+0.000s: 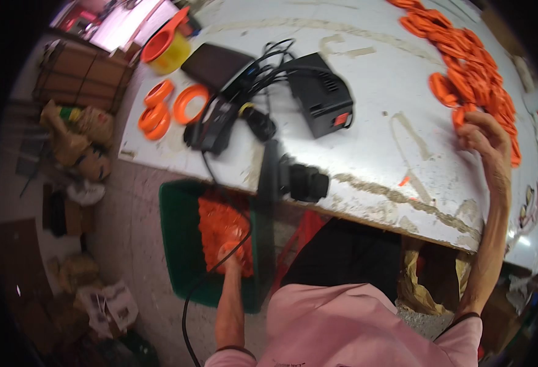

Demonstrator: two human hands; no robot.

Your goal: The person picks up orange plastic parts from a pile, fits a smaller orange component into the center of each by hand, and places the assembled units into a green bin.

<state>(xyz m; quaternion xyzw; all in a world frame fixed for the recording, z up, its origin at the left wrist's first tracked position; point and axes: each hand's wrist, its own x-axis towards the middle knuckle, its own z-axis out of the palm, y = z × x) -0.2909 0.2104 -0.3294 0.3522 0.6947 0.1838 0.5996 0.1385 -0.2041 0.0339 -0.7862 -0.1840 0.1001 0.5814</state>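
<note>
On the right of the white table, a long heap of orange plastic rings stretches toward the far edge. My right hand is at its near left side, fingers closed on one orange ring. Down at the left, my left hand reaches into a green bin beside the table. Orange pieces fill part of that bin. The left fingers are blurred among them, so their grip is hidden.
Loose orange rings and a yellow tape roll with an orange holder lie at the table's far left. Nearby sit a black charger and tangled cables. A dark blurred device on an upright stands at the front edge. Cartons line the left.
</note>
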